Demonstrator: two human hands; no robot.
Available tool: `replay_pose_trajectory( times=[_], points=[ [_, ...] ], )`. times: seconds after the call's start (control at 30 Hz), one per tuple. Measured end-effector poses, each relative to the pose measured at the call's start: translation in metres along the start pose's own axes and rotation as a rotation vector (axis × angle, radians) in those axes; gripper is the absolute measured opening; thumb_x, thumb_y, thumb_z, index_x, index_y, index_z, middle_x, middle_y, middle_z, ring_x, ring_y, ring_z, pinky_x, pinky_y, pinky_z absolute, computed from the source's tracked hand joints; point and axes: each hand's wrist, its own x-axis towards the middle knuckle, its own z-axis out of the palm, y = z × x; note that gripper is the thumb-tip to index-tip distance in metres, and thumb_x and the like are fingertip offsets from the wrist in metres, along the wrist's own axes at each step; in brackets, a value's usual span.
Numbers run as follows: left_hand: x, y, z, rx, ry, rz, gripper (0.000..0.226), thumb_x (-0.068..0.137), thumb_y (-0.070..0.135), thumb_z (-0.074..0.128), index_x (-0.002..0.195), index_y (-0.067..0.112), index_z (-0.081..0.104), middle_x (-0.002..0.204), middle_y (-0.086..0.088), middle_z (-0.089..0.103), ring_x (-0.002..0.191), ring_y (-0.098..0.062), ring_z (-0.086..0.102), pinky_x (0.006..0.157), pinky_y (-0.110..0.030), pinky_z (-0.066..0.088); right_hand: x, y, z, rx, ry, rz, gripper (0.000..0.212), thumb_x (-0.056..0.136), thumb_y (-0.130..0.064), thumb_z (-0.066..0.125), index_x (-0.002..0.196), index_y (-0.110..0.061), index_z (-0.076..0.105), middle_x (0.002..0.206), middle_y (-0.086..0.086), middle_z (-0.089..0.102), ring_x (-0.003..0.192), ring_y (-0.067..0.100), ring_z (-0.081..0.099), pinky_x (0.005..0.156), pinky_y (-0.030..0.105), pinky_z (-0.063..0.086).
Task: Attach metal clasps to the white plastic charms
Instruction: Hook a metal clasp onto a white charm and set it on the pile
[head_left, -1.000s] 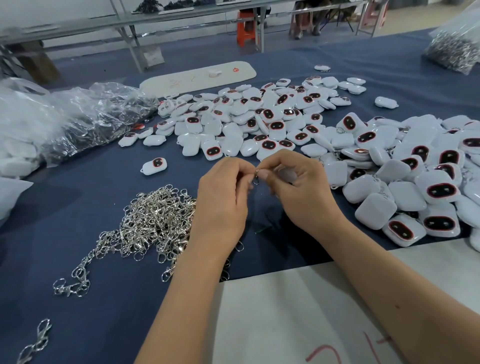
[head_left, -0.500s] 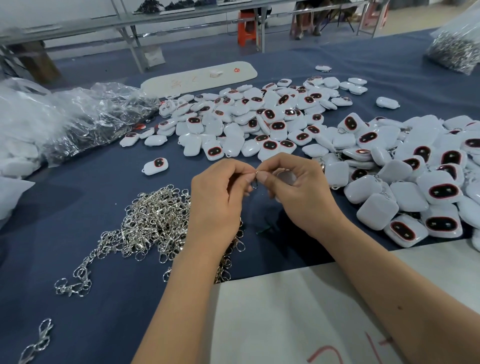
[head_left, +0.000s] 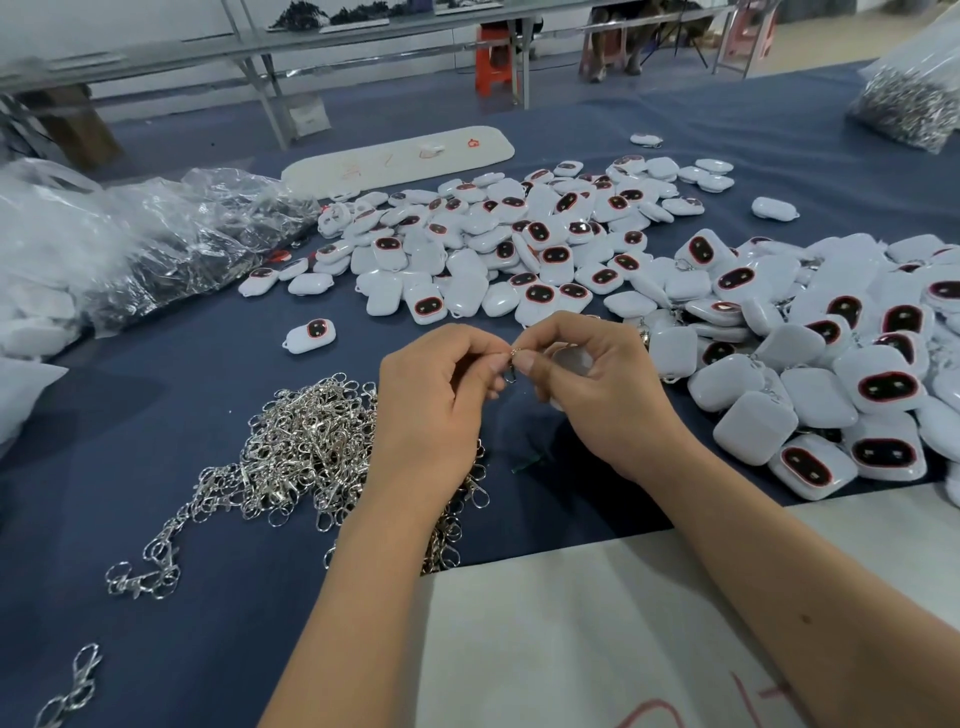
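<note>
Charm (head_left: 570, 359) sat cupped in your right hand (head_left: 608, 395), w/ the clasp (head_left: 511, 364) pinched by your left hand (head_left: 436, 410) just beside it; both hands curled tight, fingertips meeting. You were mid-attach, prob. threading ring thru the charm's loop. Next move likely needed steady alignment, then closing it. Spare clasps (head_left: 306, 452) lay under your left wrist.

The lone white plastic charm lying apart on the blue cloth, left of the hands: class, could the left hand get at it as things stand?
Probably yes, once freed. The lone white plastic charm lies apart with bare blue cloth around it, but the left hand is pinching a small metal clasp.
</note>
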Motion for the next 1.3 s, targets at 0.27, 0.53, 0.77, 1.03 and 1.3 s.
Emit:
replay_pose_trajectory(
  times=[0.27,0.53,0.77,1.03,1.3],
  points=[
    [-0.001,0.004,0.010,0.118,0.097,0.045,0.009,0.094,0.010,0.063,0.090,0.015,0.070,0.077,0.006,0.067,0.072,-0.012,0.066,0.069,-0.036,0.055,-0.001,-0.002,0.000,0.014,0.014,-0.018,0.008,0.096,0.000,0.069,0.090,-0.004,0.073,0.066,-0.002,0.060,0.058,0.009,0.051,0.061,0.018,0.043],
    [-0.002,0.008,0.006,0.216,0.086,0.077,0.011,0.092,0.004,0.065,0.087,0.013,0.068,0.079,0.007,0.066,0.074,-0.011,0.061,0.068,-0.024,0.048,0.000,0.000,0.002,-0.016,0.014,-0.018,0.011,0.097,-0.004,0.070,0.087,-0.009,0.073,0.063,-0.007,0.061,0.059,0.009,0.053,0.059,0.021,0.045],
    [-0.003,0.011,0.010,0.187,0.111,-0.007,0.013,0.094,0.003,0.060,0.089,0.013,0.065,0.080,0.009,0.065,0.078,-0.013,0.062,0.071,-0.024,0.047,0.001,0.000,0.003,-0.021,-0.017,-0.039,0.011,0.098,-0.004,0.067,0.088,-0.006,0.071,0.063,-0.015,0.062,0.057,0.003,0.053,0.059,0.014,0.043],
    [-0.001,0.006,0.007,0.445,0.021,0.023,0.013,0.093,0.004,0.063,0.087,0.015,0.063,0.085,0.008,0.057,0.087,-0.013,0.040,0.073,-0.020,0.024,0.001,-0.002,0.003,-0.001,0.027,0.119,0.043,0.094,0.006,0.058,0.121,-0.022,0.040,0.109,0.002,0.055,0.070,-0.001,0.052,0.064,0.014,0.045],
    [-0.001,0.005,0.009,0.396,-0.021,0.042,0.015,0.092,-0.001,0.060,0.086,0.013,0.061,0.094,0.000,0.059,0.092,-0.019,0.047,0.080,-0.023,0.033,0.005,0.010,0.003,0.142,0.119,0.152,0.049,0.092,-0.010,0.078,0.120,-0.027,0.041,0.126,-0.004,0.070,0.105,0.016,0.075,0.100,0.038,0.056]
  ],
)
